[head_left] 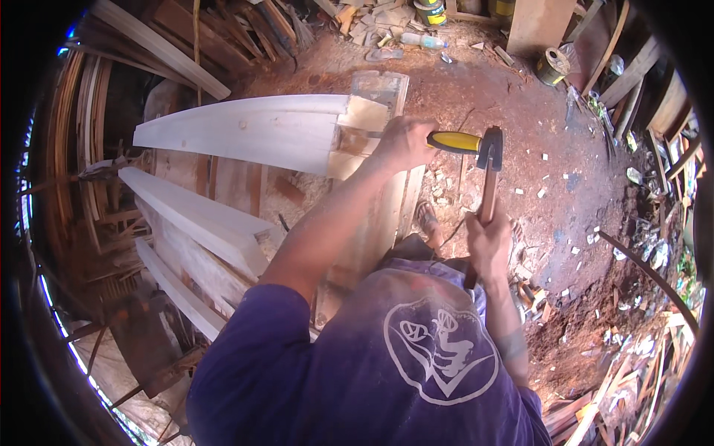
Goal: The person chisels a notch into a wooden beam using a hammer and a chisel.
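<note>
My left hand (407,143) is closed around a chisel with a yellow and black handle (455,141). The blade points left, into a recess at the right end of a pale wooden beam (245,126). In my right hand (489,241) is a hammer, gripped by its brown wooden handle (489,197). Its dark metal head (489,149) is at the butt of the chisel handle; whether they touch I cannot tell. The beam lies on a wooden workbench (379,215), its cut end showing bare, yellowish wood.
More pale beams (201,219) lie nearer on the left. Planks (160,44) lean at the back left. Wood chips (446,186) litter the reddish dirt floor (535,156). Farther off are a plastic bottle (424,40) and an open tin (552,67). Scrap wood (632,394) is piled at the right.
</note>
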The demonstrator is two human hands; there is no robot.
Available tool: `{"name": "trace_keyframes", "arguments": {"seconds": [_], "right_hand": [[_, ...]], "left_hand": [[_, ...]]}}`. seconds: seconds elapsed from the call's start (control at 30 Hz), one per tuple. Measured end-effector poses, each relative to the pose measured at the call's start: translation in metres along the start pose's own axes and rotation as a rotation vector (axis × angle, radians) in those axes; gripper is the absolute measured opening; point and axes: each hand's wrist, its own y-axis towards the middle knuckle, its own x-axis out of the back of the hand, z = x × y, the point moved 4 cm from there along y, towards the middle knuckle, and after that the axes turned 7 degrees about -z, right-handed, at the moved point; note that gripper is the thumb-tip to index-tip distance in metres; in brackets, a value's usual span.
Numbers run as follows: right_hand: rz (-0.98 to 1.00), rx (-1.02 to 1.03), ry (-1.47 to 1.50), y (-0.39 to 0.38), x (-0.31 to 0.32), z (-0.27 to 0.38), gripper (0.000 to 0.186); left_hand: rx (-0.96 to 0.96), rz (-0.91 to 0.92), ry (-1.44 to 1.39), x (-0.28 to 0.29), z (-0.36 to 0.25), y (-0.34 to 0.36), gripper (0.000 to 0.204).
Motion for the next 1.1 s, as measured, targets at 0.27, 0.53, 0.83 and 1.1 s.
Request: {"name": "trace_keyframes", "arguments": {"seconds": [0.27,0.53,0.83,1.1], "right_hand": [[-0.819,0.076,0.690,0.028,0.134,0.003,0.017],[-0.092,-0.164,0.134,0.009,0.025,-0.024,0.011],[-0.245,0.407,-0.067,-0.001,-0.011,-0.035,0.009],[-0.617,-0.153,0.410,0.023,0.110,-0.036,0.015]], "left_hand": [[0.044,0.064,0.024,-0.002,0.006,-0.004,0.017],[0.037,0.079,0.092,-0.001,0.016,-0.003,0.017],[-0.003,0.097,0.050,-0.001,0.004,0.004,0.013],[0.041,0.071,0.090,0.003,0.021,-0.009,0.014]]}}
